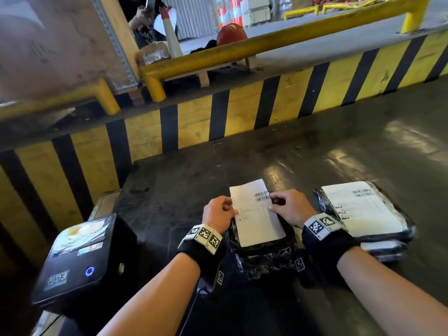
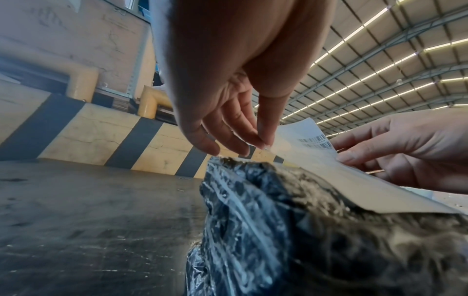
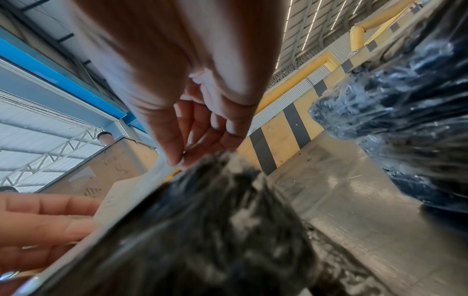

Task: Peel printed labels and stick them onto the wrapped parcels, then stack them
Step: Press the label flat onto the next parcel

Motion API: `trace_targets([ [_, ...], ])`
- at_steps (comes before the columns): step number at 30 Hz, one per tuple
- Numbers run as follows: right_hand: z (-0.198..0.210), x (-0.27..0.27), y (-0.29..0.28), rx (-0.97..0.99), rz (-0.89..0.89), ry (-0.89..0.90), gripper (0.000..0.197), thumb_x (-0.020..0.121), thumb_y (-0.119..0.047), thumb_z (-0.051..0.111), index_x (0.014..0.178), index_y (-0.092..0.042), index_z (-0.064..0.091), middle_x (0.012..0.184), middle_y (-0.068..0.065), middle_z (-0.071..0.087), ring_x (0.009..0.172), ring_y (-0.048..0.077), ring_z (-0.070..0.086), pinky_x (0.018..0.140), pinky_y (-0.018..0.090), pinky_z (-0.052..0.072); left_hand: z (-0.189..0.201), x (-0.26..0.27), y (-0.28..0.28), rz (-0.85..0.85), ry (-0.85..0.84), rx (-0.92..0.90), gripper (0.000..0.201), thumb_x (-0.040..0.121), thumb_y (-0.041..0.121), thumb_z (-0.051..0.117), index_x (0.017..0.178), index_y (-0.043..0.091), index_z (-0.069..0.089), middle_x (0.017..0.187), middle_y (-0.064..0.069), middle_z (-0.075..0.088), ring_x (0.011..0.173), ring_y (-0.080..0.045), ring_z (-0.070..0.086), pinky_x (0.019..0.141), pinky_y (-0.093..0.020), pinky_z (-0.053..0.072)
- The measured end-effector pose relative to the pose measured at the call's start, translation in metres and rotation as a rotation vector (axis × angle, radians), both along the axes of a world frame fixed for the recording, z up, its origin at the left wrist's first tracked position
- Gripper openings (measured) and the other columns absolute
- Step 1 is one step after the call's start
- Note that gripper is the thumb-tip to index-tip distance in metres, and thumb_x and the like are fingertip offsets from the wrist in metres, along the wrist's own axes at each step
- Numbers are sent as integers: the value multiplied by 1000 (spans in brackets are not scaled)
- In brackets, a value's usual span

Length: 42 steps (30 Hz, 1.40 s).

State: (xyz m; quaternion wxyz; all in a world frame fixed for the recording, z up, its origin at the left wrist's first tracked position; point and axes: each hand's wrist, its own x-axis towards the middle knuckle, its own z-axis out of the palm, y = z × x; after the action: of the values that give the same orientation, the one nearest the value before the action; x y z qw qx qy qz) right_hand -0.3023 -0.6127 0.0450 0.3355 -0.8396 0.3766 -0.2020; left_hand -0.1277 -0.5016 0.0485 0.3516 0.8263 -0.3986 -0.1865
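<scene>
A white printed label (image 1: pixel 257 214) with a barcode is held over a black wrapped parcel (image 1: pixel 264 260) on the dark table. My left hand (image 1: pixel 230 209) pinches the label's left edge and my right hand (image 1: pixel 272 204) pinches its right edge near the barcode. In the left wrist view the label (image 2: pixel 329 170) lies with its near end on the parcel (image 2: pixel 278 230) and its far end raised. The right wrist view shows my right hand (image 3: pixel 182 158) pinching the label (image 3: pixel 131 192) just above the blurred parcel (image 3: pixel 215 230).
A stack of wrapped parcels (image 1: pixel 363 214), the top one labelled, lies to the right of my right wrist. A black label printer (image 1: pixel 80 258) sits at the near left. A yellow-and-black striped barrier (image 1: pixel 218 117) runs along the table's far side.
</scene>
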Motion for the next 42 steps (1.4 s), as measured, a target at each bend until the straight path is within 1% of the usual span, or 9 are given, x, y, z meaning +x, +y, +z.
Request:
trace_targets([
  [8, -8, 6, 9, -3, -46, -20, 41, 83, -13, 67, 124, -12, 60, 120, 5, 66, 101, 15, 62, 81, 15, 44, -8, -5, -1, 15, -56, 29, 18, 84, 9, 66, 102, 14, 64, 91, -2, 68, 87, -19, 65, 78, -28, 54],
  [13, -23, 9, 12, -45, -143, 36, 77, 77, -24, 73, 140, -8, 32, 134, 14, 45, 123, 28, 46, 102, 35, 39, -5, -11, 7, -5, -296, 86, 37, 85, 24, 66, 119, 19, 52, 117, -1, 54, 106, -22, 55, 93, -39, 48],
  [18, -8, 18, 11, -219, -13, 143, 53, 87, -21, 59, 135, -9, 41, 137, 7, 44, 127, 25, 44, 106, 35, 39, -3, -15, 27, -364, -449, 146, 50, 94, 32, 54, 140, 17, 41, 150, -2, 36, 134, -22, 41, 110, -37, 36],
  [22, 16, 51, 14, -276, 219, 289, 42, 96, -17, 41, 136, -8, 42, 143, 7, 45, 131, 22, 41, 109, 30, 30, -16, -16, 39, -561, -565, 268, 53, 100, 38, 37, 147, 18, 29, 158, -2, 22, 144, -18, 22, 115, -36, 25],
  [26, 15, 71, 17, -235, 355, 566, 34, 95, -17, 39, 126, -7, 48, 137, 12, 50, 125, 27, 47, 104, 35, 37, -26, -14, 41, -537, -557, 293, 55, 101, 43, 30, 150, 22, 20, 160, 2, 13, 147, -16, 12, 116, -43, 21],
  [32, 8, 48, -5, -191, 278, 809, 47, 100, -30, 21, 147, -21, 22, 158, -9, 13, 145, 12, 16, 114, 58, 3, -32, -15, 39, -523, -524, 312, 55, 100, 45, 28, 151, 24, 18, 160, 4, 9, 147, -14, 8, 118, -45, 19],
  [34, 12, 47, -15, -160, 228, 857, 47, 99, -33, 21, 145, -24, 26, 157, -9, 17, 143, 15, 22, 112, 62, 2, -31, -16, 37, -523, -521, 324, 55, 101, 45, 28, 151, 25, 18, 160, 5, 9, 147, -13, 8, 117, -46, 20],
  [37, 27, 61, -7, -212, 211, 877, 39, 97, -23, 27, 132, -20, 45, 146, -3, 41, 136, 20, 35, 111, 63, 4, -29, -17, 37, -522, -517, 334, 54, 101, 44, 28, 150, 25, 19, 160, 5, 9, 147, -14, 9, 116, -47, 21],
  [42, 25, 78, 24, -276, 381, 765, 43, 97, -20, 32, 140, -25, 33, 149, -7, 35, 138, 15, 32, 110, 58, 13, -26, -19, 40, -521, -524, 322, 52, 101, 42, 30, 148, 21, 29, 160, 5, 11, 147, -15, 11, 115, -48, 24],
])
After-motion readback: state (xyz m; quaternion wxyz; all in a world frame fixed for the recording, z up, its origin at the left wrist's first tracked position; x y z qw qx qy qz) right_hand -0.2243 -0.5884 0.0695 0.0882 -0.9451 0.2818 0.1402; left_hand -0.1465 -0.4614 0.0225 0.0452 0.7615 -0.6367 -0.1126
